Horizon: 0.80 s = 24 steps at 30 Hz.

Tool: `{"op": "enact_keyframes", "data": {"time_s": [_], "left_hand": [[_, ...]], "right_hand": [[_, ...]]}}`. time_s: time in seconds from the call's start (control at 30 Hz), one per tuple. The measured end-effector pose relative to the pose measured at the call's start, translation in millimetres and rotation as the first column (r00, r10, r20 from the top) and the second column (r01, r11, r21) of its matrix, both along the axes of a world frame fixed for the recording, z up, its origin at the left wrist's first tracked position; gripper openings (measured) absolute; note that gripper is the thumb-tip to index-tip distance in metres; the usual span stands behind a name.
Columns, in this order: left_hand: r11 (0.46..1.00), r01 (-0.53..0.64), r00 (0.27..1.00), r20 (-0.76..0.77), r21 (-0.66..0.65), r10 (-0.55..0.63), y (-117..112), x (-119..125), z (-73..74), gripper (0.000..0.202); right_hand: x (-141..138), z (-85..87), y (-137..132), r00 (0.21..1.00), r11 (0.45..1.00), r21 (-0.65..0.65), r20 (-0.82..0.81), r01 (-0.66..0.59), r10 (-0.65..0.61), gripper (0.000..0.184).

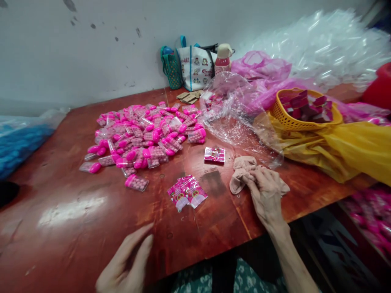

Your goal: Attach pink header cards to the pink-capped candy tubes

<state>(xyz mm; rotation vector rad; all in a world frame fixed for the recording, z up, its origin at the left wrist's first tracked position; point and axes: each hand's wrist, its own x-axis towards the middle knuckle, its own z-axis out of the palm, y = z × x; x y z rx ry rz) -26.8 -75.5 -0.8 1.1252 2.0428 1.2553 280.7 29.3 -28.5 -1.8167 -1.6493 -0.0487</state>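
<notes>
Left hand [116, 266]: nearest of all, at the table's [100, 228] front edge; thumb and forefinger stand apart with nothing seen between them, the other fingers hidden.
Right hand [267, 199]: fingers bunched into the beige cloth [242, 173], gripping a fold of it against the tabletop.
Cloth: crumpled, right of the magenta stack, its left end loose. A wide sweep leftward could catch that stack and knock it askew.
Printed wrappers [187, 192]: an overlapping pair or more, lying between the two hands, touched by neither. They look thin and slick, so a brush of the cloth or a sleeve could slide them apart; if they cling, two might lift as one.
Magenta stack [214, 155]: squared up, just behind the wrappers; a sideways bump could fan it out.
Pink-capped bottles [146, 134]: a loose heap at the left. One drawn from low down could let others slump forward onto the wrappers.
Clear film [244, 134]: spread behind the cloth; whether they touch cannot be told. Should it snag, it could be dragged along.
Yellow basket [293, 122]: full of magenta pieces, amid yellow plastic [360, 146]; a tug on that plastic could tip it.
</notes>
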Motion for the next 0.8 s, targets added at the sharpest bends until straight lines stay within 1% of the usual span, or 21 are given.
{"op": "enact_keyframes", "data": {"time_s": [0.03,0.07,0.1,0.17,0.2,0.23,0.27,0.3,0.33,0.37,0.43,0.53,0.7,0.8], "left_hand": [[0.987,0.160,0.981,-0.118,0.029,-0.155,18,13,0.9,0.025],[0.959,0.266,0.936,-0.265,0.097,-0.233,35,25,0.3,0.020],[0.929,0.352,0.873,-0.397,0.114,-0.283,49,34,-1.8,0.017],[0.897,0.434,0.764,-0.561,0.082,-0.319,71,45,-9.4,0.018],[0.890,0.450,0.729,-0.604,0.067,-0.323,77,48,-13.9,0.019],[0.887,0.458,0.708,-0.626,0.056,-0.326,80,48,-18.3,0.020],[0.885,0.462,0.698,-0.638,0.053,-0.326,81,48,-22.1,0.022],[0.884,0.465,0.695,-0.641,0.054,-0.326,81,47,-25.1,0.023],[0.881,0.470,0.694,-0.641,0.057,-0.329,80,46,-27.0,0.023],[0.878,0.475,0.694,-0.639,0.060,-0.332,78,46,-28.0,0.024],[0.874,0.482,0.698,-0.631,0.063,-0.339,76,45,-28.0,0.023],[0.876,0.478,0.716,-0.608,0.068,-0.344,76,46,-26.3,0.023],[0.890,0.440,0.821,-0.455,0.119,-0.345,77,47,-27.4,0.022],[0.891,0.426,0.858,-0.381,0.156,-0.344,77,47,-27.5,0.021]], "right_hand": [[-3,3.8,1,1.000,1.000,0.001,-0.001,0.026,-0.026,0.025],[-8,8.5,1,0.998,0.998,0.004,-0.001,0.057,-0.057,0.028],[-16,13.6,0,0.996,0.996,0.012,-0.003,0.087,-0.087,0.030],[-39,22.8,-5,0.990,0.989,0.047,-0.009,0.141,-0.141,0.033],[-54,25.7,-8,0.993,0.992,0.053,-0.008,0.119,-0.118,0.038],[-69,26.9,-11,0.999,0.999,0.044,-0.020,0.028,-0.027,0.039],[-84,26.4,-14,0.994,0.996,0.010,-0.068,-0.089,0.089,0.036],[-98,24.2,-17,0.974,0.982,-0.038,-0.135,-0.186,0.180,0.028],[-110,20.9,-19,0.953,0.964,-0.076,-0.191,-0.256,0.237,0.018],[-119,17.1,-20,0.946,0.958,-0.085,-0.204,-0.273,0.251,0.011],[-128,9.9,-20,0.941,0.954,-0.096,-0.220,-0.283,0.257,0.004],[-128,5.5,-18,0.941,0.956,-0.088,-0.222,-0.280,0.255,0.004],[-125,8.9,-18,0.942,0.961,-0.063,-0.228,-0.268,0.248,0.010],[-125,9.9,-19,0.940,0.967,-0.024,-0.242,-0.255,0.242,0.014]]}}
